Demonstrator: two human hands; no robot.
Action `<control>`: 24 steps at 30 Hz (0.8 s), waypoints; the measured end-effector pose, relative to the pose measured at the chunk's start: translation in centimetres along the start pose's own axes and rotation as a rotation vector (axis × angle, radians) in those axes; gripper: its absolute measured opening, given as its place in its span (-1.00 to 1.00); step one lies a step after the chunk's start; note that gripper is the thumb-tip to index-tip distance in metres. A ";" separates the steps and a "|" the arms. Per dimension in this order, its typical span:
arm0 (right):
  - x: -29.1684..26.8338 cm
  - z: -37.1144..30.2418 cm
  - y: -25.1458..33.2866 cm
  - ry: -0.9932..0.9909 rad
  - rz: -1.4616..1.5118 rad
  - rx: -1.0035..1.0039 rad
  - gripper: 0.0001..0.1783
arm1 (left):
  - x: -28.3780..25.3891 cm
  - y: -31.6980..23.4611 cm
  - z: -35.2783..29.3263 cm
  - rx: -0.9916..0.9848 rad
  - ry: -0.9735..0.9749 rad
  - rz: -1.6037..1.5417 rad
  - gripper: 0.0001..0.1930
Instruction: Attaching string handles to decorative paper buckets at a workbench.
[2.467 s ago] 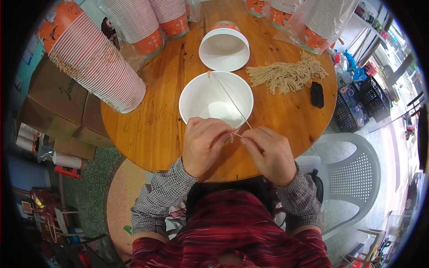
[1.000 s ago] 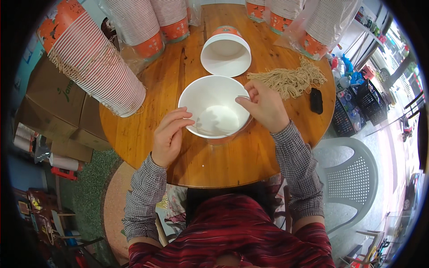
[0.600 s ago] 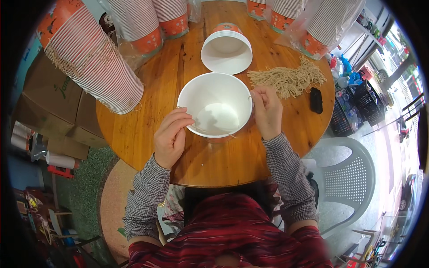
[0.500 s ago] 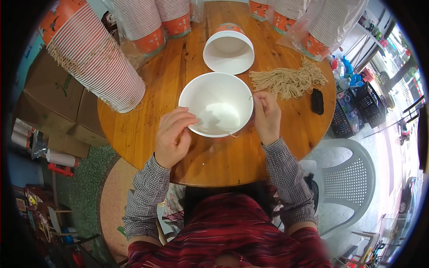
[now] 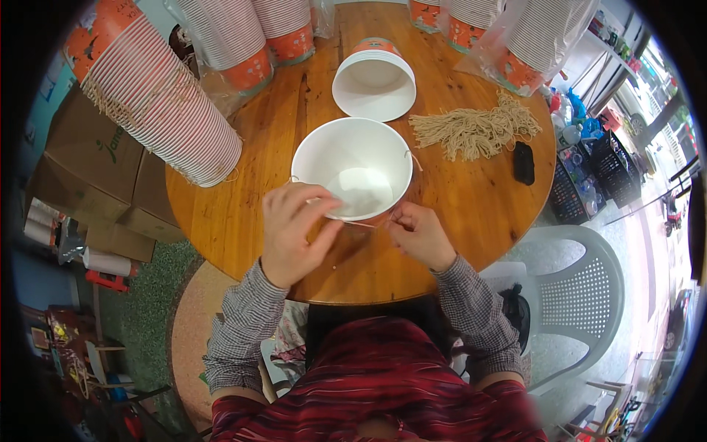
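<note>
A white-lined paper bucket stands in front of me on the round table, its open top facing up. At the front left of its rim, my left hand has its fingers over the edge and its thumb outside, closed on the wall. My right hand is just off the front right of the rim, pinching the end of a thin twine that runs across the bucket's front. Another short twine end pokes out through the right side of the rim. Whether the left fingertips also touch twine is hidden.
Nested paper buckets lie tipped behind. A bundle of cut twine and a small black object lie to the right. Tall bucket stacks stand at the left and back. A grey plastic chair is at right.
My right hand has moved from the bucket's right rim to its front and now pinches the twine there. My left hand has shifted slightly nearer and to the right.
</note>
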State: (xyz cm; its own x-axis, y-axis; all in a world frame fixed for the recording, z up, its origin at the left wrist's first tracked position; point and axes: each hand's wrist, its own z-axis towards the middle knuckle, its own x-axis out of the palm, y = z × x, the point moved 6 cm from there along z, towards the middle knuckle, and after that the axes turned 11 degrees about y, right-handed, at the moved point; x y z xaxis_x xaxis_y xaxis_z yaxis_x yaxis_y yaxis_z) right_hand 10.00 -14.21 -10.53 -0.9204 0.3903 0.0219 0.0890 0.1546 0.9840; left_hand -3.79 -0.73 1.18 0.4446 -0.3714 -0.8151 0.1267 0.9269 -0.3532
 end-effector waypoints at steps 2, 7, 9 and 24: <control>-1.0 0.7 -1.2 -0.153 -0.273 -0.280 -0.88 | 1.0 -2.7 0.4 0.141 -0.031 0.171 -0.62; -1.7 0.9 -1.2 -0.224 -0.217 -0.294 -0.86 | 4.4 -5.0 0.3 0.252 -0.013 0.245 -0.53; -2.3 0.9 -0.8 -0.365 -0.627 -0.161 -0.85 | 3.9 -4.3 0.3 0.202 -0.085 0.233 -0.53; 0.0 2.1 0.8 -0.068 -0.079 -0.255 -0.73 | -5.9 6.9 0.9 -0.191 -0.180 -0.243 -0.89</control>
State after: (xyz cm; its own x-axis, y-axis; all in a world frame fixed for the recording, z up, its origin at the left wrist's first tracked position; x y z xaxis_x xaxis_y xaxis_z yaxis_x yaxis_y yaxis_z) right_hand 10.85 -12.13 -10.17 -0.8923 0.4474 -0.0599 -0.0885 -0.0433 0.9951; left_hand -4.75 7.95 3.98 0.5733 -0.5487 -0.6085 0.0876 0.7795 -0.6203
